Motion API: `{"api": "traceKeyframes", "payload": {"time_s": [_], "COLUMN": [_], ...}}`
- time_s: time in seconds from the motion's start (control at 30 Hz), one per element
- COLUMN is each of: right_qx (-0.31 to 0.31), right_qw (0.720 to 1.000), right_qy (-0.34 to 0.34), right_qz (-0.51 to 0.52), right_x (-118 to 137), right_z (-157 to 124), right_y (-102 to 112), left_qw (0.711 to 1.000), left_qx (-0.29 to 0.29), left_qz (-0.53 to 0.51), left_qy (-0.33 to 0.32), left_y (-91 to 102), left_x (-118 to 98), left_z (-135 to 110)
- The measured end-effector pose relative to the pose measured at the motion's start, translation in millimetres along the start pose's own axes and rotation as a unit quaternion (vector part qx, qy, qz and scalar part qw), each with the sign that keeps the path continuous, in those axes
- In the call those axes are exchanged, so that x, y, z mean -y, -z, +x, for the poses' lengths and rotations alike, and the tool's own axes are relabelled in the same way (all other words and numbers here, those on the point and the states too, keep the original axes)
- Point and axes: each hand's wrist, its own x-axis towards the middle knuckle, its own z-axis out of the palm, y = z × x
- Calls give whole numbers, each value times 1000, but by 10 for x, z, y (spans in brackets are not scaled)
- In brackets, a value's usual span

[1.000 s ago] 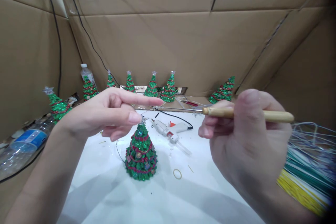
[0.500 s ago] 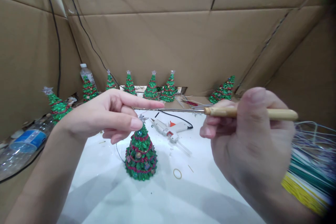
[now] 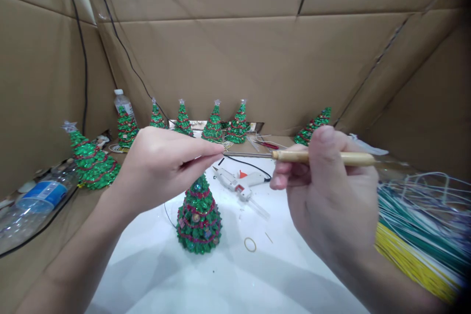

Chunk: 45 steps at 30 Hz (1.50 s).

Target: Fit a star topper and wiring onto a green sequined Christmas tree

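Observation:
My right hand is closed around the pale wooden handle of a tool with a thin metal shaft. The shaft points left, level above the table; its tip is hidden. My left hand pinches thumb and forefinger together at the shaft, and whether something finer is also held there cannot be made out. Below stands a small green beaded Christmas tree with red garland and tiny ornaments. The left hand covers its top. A thin dark wire or thread curves beside the tree.
A white glue gun lies behind the tree, and a rubber band to its right. More decorated trees line the back. Plastic bottles lie at left; bundled green and yellow wires at right. Cardboard walls enclose the table.
My left thumb has risen from the tree's star to meet the forefinger at the shaft. My right hand has shifted left with the tool. The tree stays in place.

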Motion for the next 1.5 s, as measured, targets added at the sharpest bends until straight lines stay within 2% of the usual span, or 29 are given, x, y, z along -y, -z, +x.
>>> {"api": "traceKeyframes", "payload": {"time_s": [0.17, 0.37, 0.47, 0.63, 0.77, 0.93, 1.1, 1.17, 1.27, 1.33, 1.4, 1.5], "right_qx": [14, 48, 55, 50, 42, 44, 13, -3, -8, -4, 7, 44], "right_qw": [1000, 991, 989, 991, 995, 999, 1000, 1000, 1000, 1000, 1000, 999], "right_qy": [-23, -110, -127, -111, -80, -20, 17, 26, 29, 26, 18, -17], "right_qz": [0, 52, 61, 55, 33, -7, 0, 9, 9, 5, 2, -15], "right_x": [2, 21, 23, 13, 33, 94, 167, 183, 182, 171, 159, 148], "right_z": [21, 99, 121, 112, 70, 21, 110, 154, 182, 179, 171, 160], "right_y": [21, 38, 47, 53, 51, 50, 94, 112, 119, 116, 114, 123], "left_qw": [998, 986, 985, 991, 995, 985, 971, 969, 971, 962, 943, 894], "left_qx": [-35, -98, -106, -110, -94, -122, -154, -129, -12, 37, 91, 196], "left_qz": [8, 38, 31, 28, -30, -96, -57, -39, 17, 82, 136, 195], "left_qy": [-46, -130, -135, -73, 11, 77, 173, 205, 240, 257, 289, 353], "left_y": [19, 21, 16, 25, 27, 21, 153, 211, 231, 196, 137, 42], "left_x": [44, 46, 53, 58, 34, 27, 182, 289, 465, 571, 657, 758], "left_z": [-12, -13, -11, -17, -27, -28, -38, -45, -62, -76, -89, -113]}}
